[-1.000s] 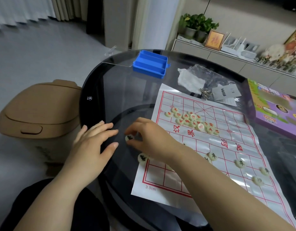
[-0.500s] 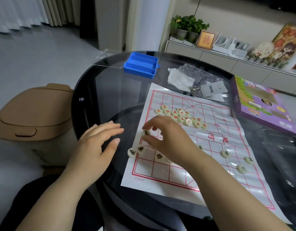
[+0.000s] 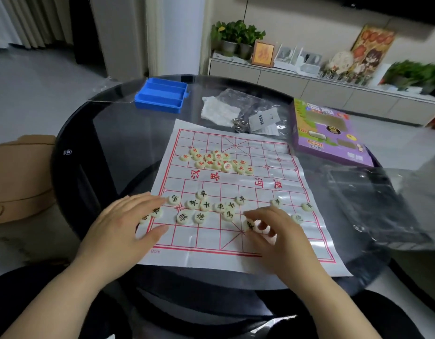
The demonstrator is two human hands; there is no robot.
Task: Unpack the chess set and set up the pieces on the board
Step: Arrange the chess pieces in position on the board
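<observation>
A white paper chess board (image 3: 236,243) with a red grid lies on the round dark glass table (image 3: 109,143). Several cream discs with red characters (image 3: 219,161) sit bunched on its far half. Several discs with black characters (image 3: 206,206) lie scattered on the near half. My left hand (image 3: 123,226) lies flat with straight fingers on the board's near left corner, beside two black-marked discs (image 3: 156,212) at the edge. My right hand (image 3: 272,228) has its fingers curled round one black-marked disc (image 3: 249,225) near the board's near middle.
A blue plastic tray (image 3: 161,96) stands at the table's far side, with crumpled clear bags and a white label (image 3: 250,116) beside it. A purple box (image 3: 326,135) lies at the right, clear plastic wrap (image 3: 378,206) nearer. A tan bin (image 3: 18,177) stands left of the table.
My right hand moved from the board's left edge to its near middle and now pinches a disc there. My left hand slid right onto the board's corner. More black discs now show.
</observation>
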